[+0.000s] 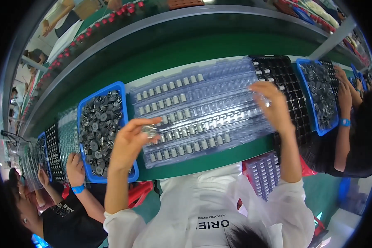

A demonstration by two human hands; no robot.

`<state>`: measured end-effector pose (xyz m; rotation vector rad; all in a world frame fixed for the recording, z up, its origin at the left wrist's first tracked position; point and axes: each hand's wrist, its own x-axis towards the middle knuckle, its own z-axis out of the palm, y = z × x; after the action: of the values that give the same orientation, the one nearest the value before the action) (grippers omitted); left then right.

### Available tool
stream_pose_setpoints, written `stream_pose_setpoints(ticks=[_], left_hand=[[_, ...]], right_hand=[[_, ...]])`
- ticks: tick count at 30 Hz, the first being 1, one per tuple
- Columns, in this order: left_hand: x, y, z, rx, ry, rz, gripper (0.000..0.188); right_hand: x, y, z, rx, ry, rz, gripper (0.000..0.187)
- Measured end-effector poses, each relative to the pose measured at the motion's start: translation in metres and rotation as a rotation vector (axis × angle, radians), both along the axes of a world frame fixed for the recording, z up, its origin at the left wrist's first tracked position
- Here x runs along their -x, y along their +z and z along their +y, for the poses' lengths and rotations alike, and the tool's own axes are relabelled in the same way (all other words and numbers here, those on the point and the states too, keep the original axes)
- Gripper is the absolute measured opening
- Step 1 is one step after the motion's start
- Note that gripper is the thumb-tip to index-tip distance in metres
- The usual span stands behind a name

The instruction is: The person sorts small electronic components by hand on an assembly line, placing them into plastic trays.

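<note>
My left hand (130, 139) is closed over the left part of a clear plastic tray (219, 109), its fingers around a shiny metal piece (151, 130) whose exact kind I cannot make out. Rows of small silver cylinders (175, 135) stand in the tray, mostly toward its left side. At the tray's right end hovers my right hand (273, 104), thumb and fingers curled together. Something small and bright shows between those fingers, too unclear to name.
Left of the tray, a blue bin (123, 97) holds dark grey round parts with metal pins. A black compartment tray (295, 97) with a few silver cylinders adjoins on the right, then another blue bin (300, 68). Co-workers' hands (75, 169) work on both sides. A metal rail (153, 31) runs behind.
</note>
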<state>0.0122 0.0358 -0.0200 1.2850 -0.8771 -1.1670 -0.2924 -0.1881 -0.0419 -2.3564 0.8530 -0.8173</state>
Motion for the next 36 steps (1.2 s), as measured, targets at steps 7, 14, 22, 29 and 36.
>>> stream_pose_setpoints(ticks=[7, 14, 22, 29, 36], left_hand=[[0.055, -0.027, -0.026, -0.133, -0.025, -0.057, 0.027], [0.045, -0.052, -0.006, 0.061, 0.138, -0.064, 0.026], [0.048, -0.051, -0.024, 0.121, 0.138, -0.287, 0.026], [0.047, -0.054, -0.023, 0.138, 0.149, -0.116, 0.026], [0.066, -0.046, -0.032, 0.11, 0.137, -0.215, 0.02]], right_hand=[[-0.114, -0.04, 0.003, 0.307, -0.04, -0.02, 0.023], [-0.139, -0.057, -0.002, 0.295, -0.007, -0.212, 0.012], [-0.126, -0.027, 0.005, -0.033, 0.084, -0.409, 0.012], [-0.086, -0.009, 0.073, -0.516, 0.29, -0.407, 0.017], [-0.062, -0.013, 0.087, -0.745, 0.213, -0.449, 0.016]])
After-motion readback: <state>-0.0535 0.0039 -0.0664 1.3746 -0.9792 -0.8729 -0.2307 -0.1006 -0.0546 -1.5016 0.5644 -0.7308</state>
